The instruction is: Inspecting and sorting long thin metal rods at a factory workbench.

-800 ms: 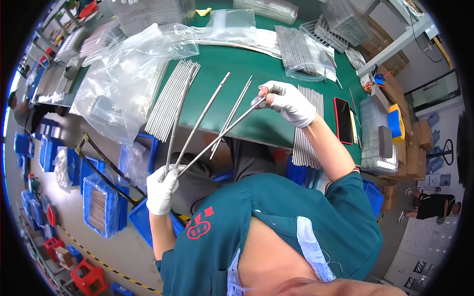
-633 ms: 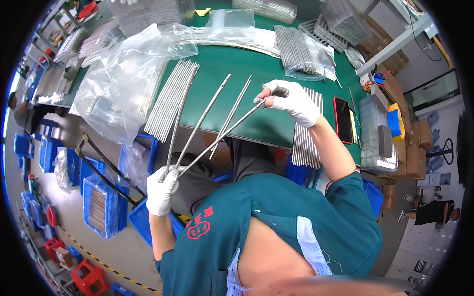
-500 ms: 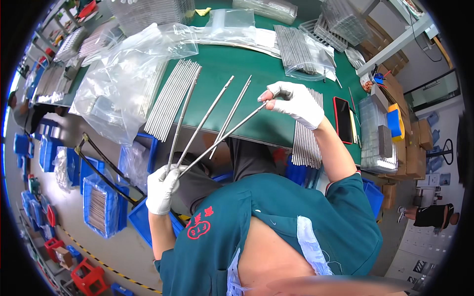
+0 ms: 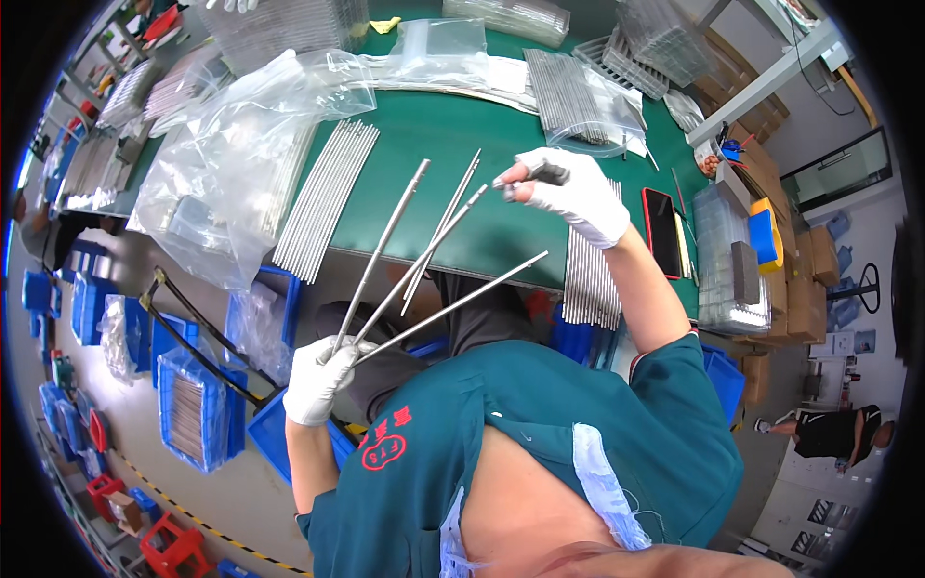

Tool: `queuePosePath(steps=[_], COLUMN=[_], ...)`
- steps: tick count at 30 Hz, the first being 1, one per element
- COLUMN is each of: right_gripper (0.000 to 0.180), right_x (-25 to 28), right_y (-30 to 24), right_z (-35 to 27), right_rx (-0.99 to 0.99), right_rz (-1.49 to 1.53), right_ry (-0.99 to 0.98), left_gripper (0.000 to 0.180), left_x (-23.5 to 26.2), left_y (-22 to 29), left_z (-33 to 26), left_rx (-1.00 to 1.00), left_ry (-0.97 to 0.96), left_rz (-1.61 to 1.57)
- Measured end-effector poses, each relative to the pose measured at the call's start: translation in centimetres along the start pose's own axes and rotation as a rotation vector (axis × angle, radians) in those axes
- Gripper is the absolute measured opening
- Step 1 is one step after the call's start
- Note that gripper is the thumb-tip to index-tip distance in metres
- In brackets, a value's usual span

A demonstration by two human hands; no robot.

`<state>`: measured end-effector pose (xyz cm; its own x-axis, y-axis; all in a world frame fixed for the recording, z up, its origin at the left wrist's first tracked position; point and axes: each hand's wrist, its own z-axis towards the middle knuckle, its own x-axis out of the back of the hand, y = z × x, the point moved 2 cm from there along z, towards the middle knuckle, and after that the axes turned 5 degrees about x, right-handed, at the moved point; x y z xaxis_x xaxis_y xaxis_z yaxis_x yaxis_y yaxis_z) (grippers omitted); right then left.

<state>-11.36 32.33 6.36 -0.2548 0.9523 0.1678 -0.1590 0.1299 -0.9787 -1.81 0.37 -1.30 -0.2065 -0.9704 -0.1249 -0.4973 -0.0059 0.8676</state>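
Green-topped bench (image 4: pixel 453 125) — rod rows (image 4: pixel 326 197), clear plastic bags (image 4: pixel 226 154), dark phone (image 4: pixel 661 220).

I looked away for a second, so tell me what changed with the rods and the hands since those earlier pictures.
The right hand has let go of the rod tip it pinched and lifted slightly away. The four metal rods now fan out free at their far ends. The left hand keeps its grip on their near ends. The rod rows on the green table stayed put.

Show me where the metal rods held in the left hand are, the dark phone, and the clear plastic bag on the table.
metal rods (image 4: pixel 414 260), head view, mid shaft.
dark phone (image 4: pixel 661 220), head view, screen centre.
clear plastic bag (image 4: pixel 226 159), head view, its middle.
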Motion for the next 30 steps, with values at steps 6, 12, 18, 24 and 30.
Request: queuePosePath(steps=[6,12,18,24,30], right_gripper=[0.017,0.017,0.016,0.019,0.018], right_x=[-0.6,-0.2,-0.4,1.1,-0.4], right_y=[0.0,-0.5,-0.7,-1.4,-1.7], right_z=[0.4,0.1,-0.3,0.6,1.3], right_rx=[-0.011,0.082,0.086,0.065,0.107], right_rz=[0.074,-0.119,-0.220,-0.066,-0.069], right_ry=[-0.082,-0.162,-0.287,-0.015,-0.164], left_gripper=[0.018,0.019,0.021,0.022,0.022], left_x=[-0.8,-0.7,-0.8,-0.7,-1.5], left_y=[0.6,0.7,1.0,1.2,1.5], left_z=[0.1,0.3,0.3,0.4,0.6], left_rx=[0.027,0.071,0.139,0.142,0.174], left_ry=[-0.045,-0.098,-0.174,-0.183,-0.216], left_rz=[0.031,-0.003,0.003,0.021,0.079])
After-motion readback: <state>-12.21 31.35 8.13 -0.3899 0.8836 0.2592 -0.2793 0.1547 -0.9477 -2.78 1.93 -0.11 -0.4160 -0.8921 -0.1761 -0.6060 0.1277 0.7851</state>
